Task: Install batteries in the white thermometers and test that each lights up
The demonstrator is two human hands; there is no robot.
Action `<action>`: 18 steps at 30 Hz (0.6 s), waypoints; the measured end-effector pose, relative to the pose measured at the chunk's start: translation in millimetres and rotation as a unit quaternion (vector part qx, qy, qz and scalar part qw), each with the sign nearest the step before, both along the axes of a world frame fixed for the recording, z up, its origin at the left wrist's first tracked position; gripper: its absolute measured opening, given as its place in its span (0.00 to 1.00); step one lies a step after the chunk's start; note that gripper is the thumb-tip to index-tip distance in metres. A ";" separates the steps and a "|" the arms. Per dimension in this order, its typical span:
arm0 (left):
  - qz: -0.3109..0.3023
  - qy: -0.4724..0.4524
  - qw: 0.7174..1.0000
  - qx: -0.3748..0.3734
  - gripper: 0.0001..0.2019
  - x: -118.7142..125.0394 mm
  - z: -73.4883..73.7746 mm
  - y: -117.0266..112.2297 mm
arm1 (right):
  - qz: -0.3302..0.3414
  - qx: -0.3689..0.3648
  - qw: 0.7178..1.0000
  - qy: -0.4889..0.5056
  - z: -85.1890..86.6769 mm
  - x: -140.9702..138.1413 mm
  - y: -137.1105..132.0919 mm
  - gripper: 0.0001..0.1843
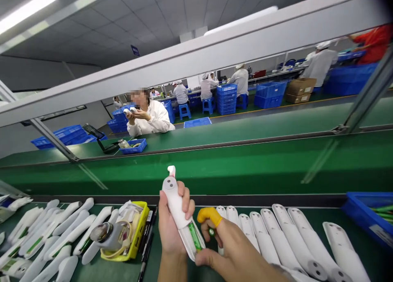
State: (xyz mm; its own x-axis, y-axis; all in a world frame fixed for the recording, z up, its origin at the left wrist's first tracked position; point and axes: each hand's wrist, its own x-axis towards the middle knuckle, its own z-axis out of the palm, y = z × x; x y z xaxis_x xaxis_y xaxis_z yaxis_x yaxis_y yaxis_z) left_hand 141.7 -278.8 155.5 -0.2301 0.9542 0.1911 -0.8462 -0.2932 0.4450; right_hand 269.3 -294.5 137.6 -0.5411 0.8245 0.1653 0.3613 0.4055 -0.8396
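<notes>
My left hand (175,224) is wrapped round a white handheld device (175,204), tilted with its small hooked tip pointing up. Its lower end has an open compartment with a green battery (195,237) lying in it. Close by on the right, my right hand (233,245) wears a yellow finger cot (211,215) on one finger. A second green battery (211,232) shows end-on between its curled fingers. The right thumb rests at the bottom end of the device.
White devices (276,233) lie in a row at right, beside a blue bin (368,216) of green batteries. More white parts (52,228), a yellow basket (135,249) and black pens (145,249) lie left. Beyond the green ledge (215,171), a person (150,116) holds white parts.
</notes>
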 end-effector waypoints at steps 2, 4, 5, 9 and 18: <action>-0.021 -0.004 1.000 0.022 0.13 1.1 -2.9 0.9 | 0.014 -0.133 0.991 0.030 -4.3 -2.2 2.0 0.09; -0.032 -0.003 0.999 0.029 0.13 2.4 -5.9 2.2 | 0.033 -0.192 0.979 0.064 -7.5 -3.2 4.2 0.08; -0.037 -0.002 0.999 0.024 0.12 2.5 -7.1 3.0 | 0.034 -0.198 0.977 0.077 -8.5 -3.1 5.8 0.08; -0.026 -0.012 0.999 -0.023 0.10 0.1 -7.7 7.2 | 0.032 -0.184 0.970 0.155 -4.2 5.0 19.2 0.09; -0.016 0.023 0.998 -0.057 0.14 10.2 -5.1 6.0 | -0.081 -0.165 0.933 0.308 16.5 27.9 30.0 0.15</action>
